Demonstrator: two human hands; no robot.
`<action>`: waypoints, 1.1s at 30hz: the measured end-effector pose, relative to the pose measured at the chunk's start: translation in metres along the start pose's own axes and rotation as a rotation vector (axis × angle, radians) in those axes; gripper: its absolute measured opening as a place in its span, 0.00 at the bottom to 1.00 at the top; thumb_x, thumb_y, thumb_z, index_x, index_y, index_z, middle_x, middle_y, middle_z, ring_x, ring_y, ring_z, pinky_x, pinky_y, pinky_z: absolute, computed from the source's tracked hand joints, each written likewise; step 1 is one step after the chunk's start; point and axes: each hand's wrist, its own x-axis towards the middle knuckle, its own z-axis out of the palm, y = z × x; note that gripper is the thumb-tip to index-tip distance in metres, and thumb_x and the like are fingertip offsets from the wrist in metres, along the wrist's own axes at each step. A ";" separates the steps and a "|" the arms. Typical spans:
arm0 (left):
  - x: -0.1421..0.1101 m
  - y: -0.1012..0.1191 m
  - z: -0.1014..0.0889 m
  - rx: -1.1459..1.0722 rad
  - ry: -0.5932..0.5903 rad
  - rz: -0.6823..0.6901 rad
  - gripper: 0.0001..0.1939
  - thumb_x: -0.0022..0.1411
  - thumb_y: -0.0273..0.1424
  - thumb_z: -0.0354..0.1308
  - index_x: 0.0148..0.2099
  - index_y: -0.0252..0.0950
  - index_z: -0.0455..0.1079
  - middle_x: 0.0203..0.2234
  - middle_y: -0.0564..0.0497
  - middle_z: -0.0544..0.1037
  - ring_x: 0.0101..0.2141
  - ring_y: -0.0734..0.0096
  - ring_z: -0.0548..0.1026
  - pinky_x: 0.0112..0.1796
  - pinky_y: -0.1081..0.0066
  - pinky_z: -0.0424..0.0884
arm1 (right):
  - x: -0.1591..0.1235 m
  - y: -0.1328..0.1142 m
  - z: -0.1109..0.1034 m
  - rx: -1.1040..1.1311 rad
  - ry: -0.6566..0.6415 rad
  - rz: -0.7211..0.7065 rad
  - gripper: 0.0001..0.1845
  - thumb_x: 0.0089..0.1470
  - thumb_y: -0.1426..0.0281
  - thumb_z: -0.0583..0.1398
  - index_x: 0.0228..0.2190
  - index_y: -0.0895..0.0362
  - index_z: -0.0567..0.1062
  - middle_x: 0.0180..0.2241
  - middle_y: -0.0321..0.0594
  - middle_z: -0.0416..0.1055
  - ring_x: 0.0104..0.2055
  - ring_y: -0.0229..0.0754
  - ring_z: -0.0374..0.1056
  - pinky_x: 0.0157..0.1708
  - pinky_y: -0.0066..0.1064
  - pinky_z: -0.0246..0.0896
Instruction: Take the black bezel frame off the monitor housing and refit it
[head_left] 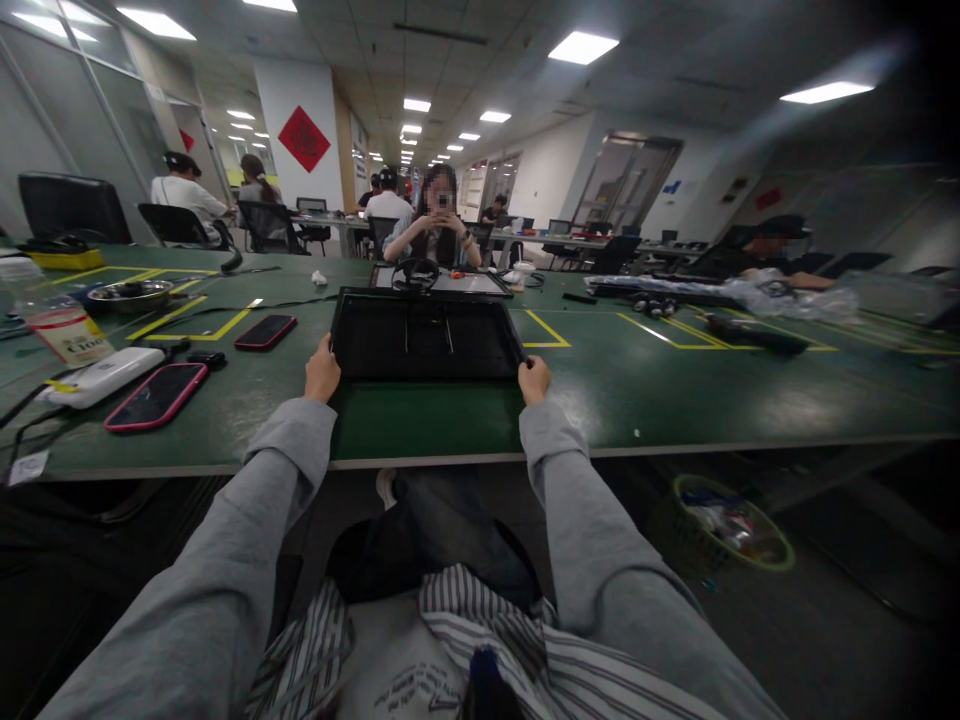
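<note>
A wide black rectangular panel (371,345) with a raised rim, shaped like a monitor, is tilted above the green table (427,425) in front of me. Two thin pale upright lines show near its middle. My left hand (322,370) grips its left edge, fingers closed around the side. On the opposite edge, my right hand (535,380) is closed in the same way. Just behind the panel lies another framed flat panel (480,282), with a dark coiled object (415,273) on it. Whether the held panel's bottom edge touches the table, I cannot tell.
To the left lie a pink-edged phone (156,397), a second phone (266,332), a white device (105,378) and a metal bowl (131,293). A person (433,225) sits opposite. Clear plastic wrapping (787,295) lies at right; a basket (784,550) stands below the table.
</note>
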 end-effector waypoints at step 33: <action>-0.001 0.004 0.011 0.177 0.022 -0.159 0.25 0.74 0.34 0.46 0.66 0.26 0.66 0.62 0.26 0.69 0.65 0.36 0.62 0.62 0.39 0.58 | 0.001 -0.003 0.004 -0.155 -0.089 -0.051 0.23 0.64 0.73 0.53 0.58 0.58 0.74 0.56 0.57 0.74 0.61 0.58 0.66 0.62 0.54 0.57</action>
